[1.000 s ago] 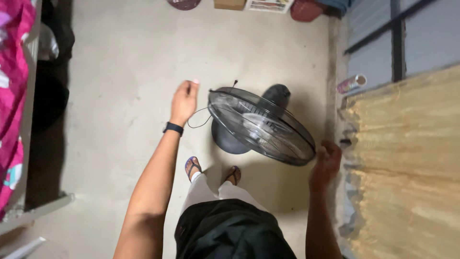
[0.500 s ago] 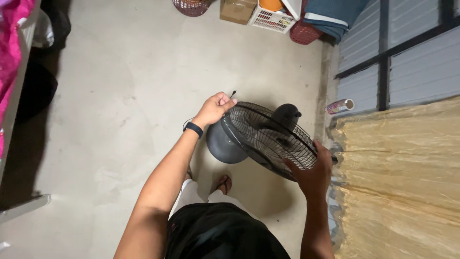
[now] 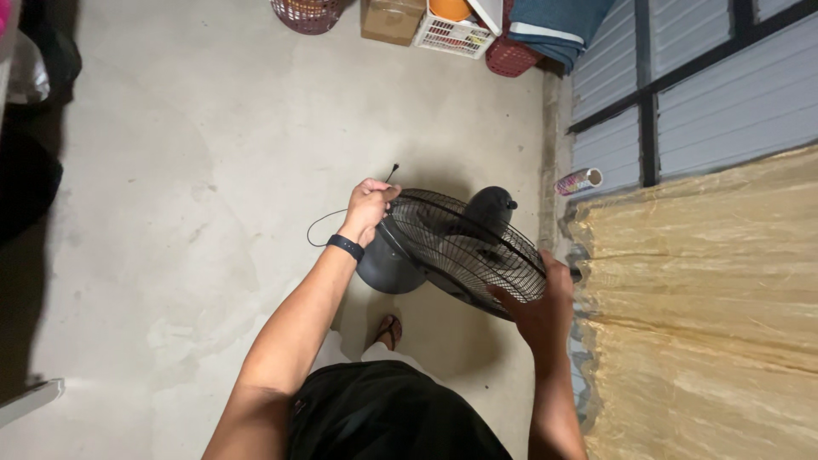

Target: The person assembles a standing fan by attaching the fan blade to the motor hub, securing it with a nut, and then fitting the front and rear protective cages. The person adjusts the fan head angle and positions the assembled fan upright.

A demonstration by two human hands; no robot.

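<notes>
The floor (image 3: 187,170) was bare grey concrete, stained in patches. Along the far wall stood a woven basket (image 3: 304,13), a cardboard box (image 3: 390,20), a white crate (image 3: 452,32) and a red basket (image 3: 511,58). A golden curtain (image 3: 707,307) hung at the right below grey slatted panels (image 3: 724,94).

The left hand (image 3: 368,207), a dark band at its wrist, was clenched on the left rim of the fan (image 3: 464,247). The fan stood on the floor before the person's feet, its black wire guard tilted, a round base beneath and the motor housing behind. A thin cord (image 3: 322,228) trailed from it. The right hand (image 3: 532,307) grasped the guard's lower right rim.
</notes>
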